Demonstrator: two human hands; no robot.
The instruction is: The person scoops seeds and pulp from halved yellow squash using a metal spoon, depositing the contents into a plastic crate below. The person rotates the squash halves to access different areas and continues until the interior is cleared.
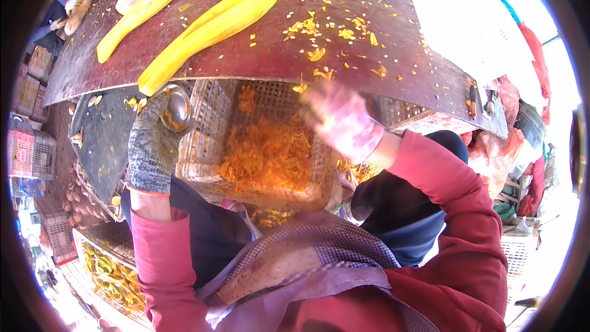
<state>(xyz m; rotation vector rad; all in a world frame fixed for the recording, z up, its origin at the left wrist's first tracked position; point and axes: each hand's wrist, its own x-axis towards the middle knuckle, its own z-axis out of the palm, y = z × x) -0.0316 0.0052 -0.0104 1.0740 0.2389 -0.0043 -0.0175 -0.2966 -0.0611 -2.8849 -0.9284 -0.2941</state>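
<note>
My left hand [159, 133], in a grey knit glove, holds a round metal cup-like tool [175, 108] at the table's near edge. Just above it lies the narrow end of a long peeled yellow squash half [207, 30]. My right hand [339, 117], in a pink and white glove, is blurred over the right side of a plastic crate [207, 120]; its fingers look bent, and whether they hold anything cannot be told. Orange squash pulp and seeds [272, 157] fill the crate's bottom. Another peeled squash piece [140, 16] rests farther left on the dark red table [258, 62].
Seeds and pulp scraps [306, 27] dot the table. Orange-handled tools [472, 101] lie at its right corner. A crate of yellow-green peelings [110, 279] stands lower left, with stacked crates [32, 147] beyond. A gloved hand of another person [77, 11] is at upper left.
</note>
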